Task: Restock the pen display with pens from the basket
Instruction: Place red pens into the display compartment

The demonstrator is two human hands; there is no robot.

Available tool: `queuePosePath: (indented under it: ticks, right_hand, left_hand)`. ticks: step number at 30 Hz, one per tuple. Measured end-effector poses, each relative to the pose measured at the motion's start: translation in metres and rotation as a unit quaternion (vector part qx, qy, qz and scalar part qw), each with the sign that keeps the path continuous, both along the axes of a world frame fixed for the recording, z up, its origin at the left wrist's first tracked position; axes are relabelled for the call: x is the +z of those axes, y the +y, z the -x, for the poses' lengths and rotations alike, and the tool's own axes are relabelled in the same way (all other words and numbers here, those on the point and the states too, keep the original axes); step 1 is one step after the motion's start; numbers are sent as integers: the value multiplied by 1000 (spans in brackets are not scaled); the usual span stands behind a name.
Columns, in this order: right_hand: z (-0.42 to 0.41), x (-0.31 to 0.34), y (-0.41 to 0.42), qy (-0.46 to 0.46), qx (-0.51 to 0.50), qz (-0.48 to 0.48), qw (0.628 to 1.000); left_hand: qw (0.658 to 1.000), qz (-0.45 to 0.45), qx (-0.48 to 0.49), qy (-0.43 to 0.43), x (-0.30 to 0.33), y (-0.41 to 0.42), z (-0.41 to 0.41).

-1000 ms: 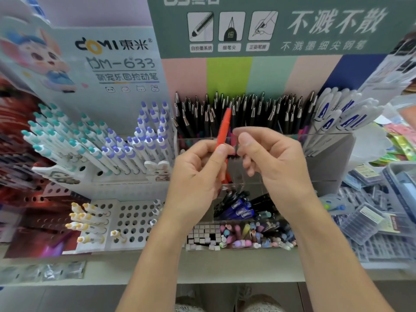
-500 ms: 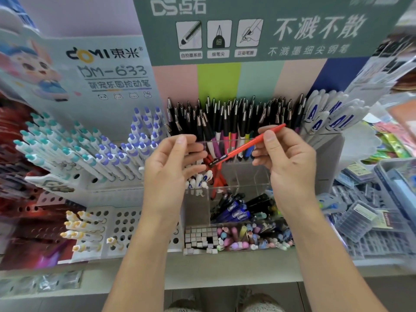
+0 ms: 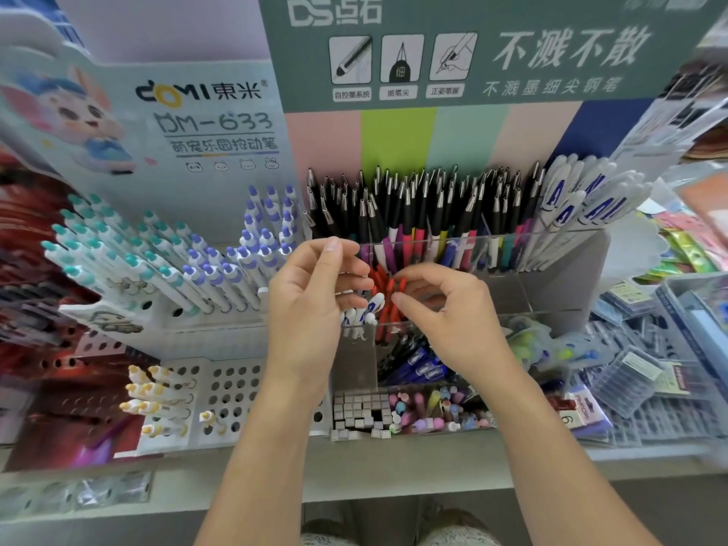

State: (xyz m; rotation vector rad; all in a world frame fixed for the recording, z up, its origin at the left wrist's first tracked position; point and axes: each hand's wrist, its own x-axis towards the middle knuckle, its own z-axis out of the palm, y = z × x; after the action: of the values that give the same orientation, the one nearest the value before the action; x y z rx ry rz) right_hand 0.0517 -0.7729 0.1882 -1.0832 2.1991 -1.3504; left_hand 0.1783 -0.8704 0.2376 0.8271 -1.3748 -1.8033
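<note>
The clear acrylic pen display point(image 3: 524, 293) stands in the middle of the shelf. Its back row is packed with black-capped pens point(image 3: 425, 199). A small bunch of red pens point(image 3: 380, 285) stands upright in the middle compartment, next to short white pens point(image 3: 360, 315). My right hand point(image 3: 453, 317) is at that compartment, and its index finger and thumb pinch the top of one red pen point(image 3: 401, 283) among the bunch. To the left of the red pens my left hand point(image 3: 311, 309) hovers with loosely curled fingers and holds nothing.
A white rack of teal- and purple-capped pens point(image 3: 177, 266) stands to the left, with a perforated holder of yellow-capped pens point(image 3: 157, 392) below it. Blue pens point(image 3: 417, 364) and erasers point(image 3: 425, 411) fill the lower front trays. Packaged refills point(image 3: 638, 380) and a grey bin point(image 3: 701, 309) lie to the right.
The red pen went from slanting between both hands to standing down among the red pens in the middle compartment. My left hand let go of it; my right hand followed it down.
</note>
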Motion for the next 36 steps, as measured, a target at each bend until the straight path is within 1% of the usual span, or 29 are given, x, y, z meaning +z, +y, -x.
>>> queuePosePath:
  ticks: [3,6,7,10,15,18,20,22,24,26,29,32,34,36]
  right_hand:
    - [-9,-4,-1,23,7,-6,1000]
    - [-21,-7,-4,89,7,-9,996]
    - [-25,-6,-6,78,-4,-1,997]
    - [-32,-1,-5,-22,-50,11,998]
    - [-28,12,29,-35,-131,8,991]
    - [-21,21,74,-45,-203,19,978]
    - [-17,22,117,-70,-263,40,961]
    - [-13,16,170,-93,-335,54,936]
    - [-13,8,232,-129,-413,71,899]
    - [-23,-1,299,-168,-491,95,849]
    - [-52,-14,405,-196,-593,114,773]
    - [-92,-35,520,-204,-677,99,700]
    - [-121,-57,591,-205,-722,67,657]
    - [-149,-79,645,-242,-752,50,611]
  left_hand:
    - [1000,9,-18,-5,-1,2,0]
    - [999,19,-29,-1,-5,5,-1]
    - [999,22,-32,1,-6,5,-2]
    - [999,23,-41,7,-7,4,-4]
    - [995,28,-99,3,-8,15,4]
    - [985,24,-171,-15,-9,50,19]
    - [972,17,-231,-33,-10,85,35]
    - [954,15,-292,-60,-11,131,52]
    - [934,0,-351,-74,-13,183,68]
    - [908,-17,-410,-86,-14,243,80]
    - [862,-40,-492,-118,-23,350,86]
    - [811,-39,-566,-143,-40,469,74]
    - [776,-56,-608,-158,-55,542,59]
    - [739,-55,-644,-189,-72,601,42]
